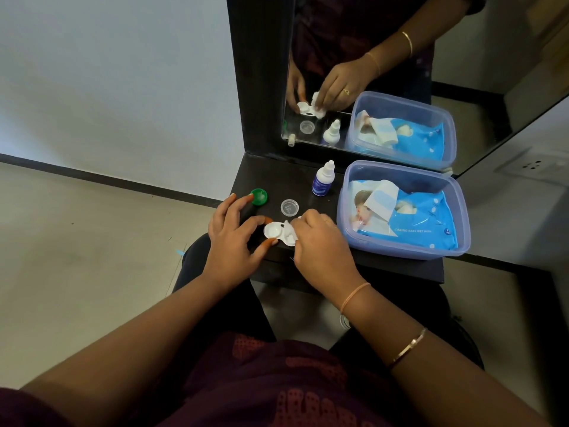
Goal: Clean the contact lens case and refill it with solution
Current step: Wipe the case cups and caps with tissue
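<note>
The white contact lens case (273, 231) lies on the dark shelf (277, 177) with both wells uncovered. My left hand (231, 238) pinches its left well between thumb and forefinger. My right hand (320, 241) presses a small white wipe (291, 234) into the right well. A green cap (259, 196) and a clear cap (289, 207) rest on the shelf behind the case. The solution bottle (322, 179), white with a blue label and its cap on, stands upright further back.
A clear plastic box (455, 241) holding a blue pack of wet wipes (421, 220) sits at the right of the shelf. A mirror (354, 57) rises behind the shelf and reflects the hands. The shelf's front edge is just under my hands.
</note>
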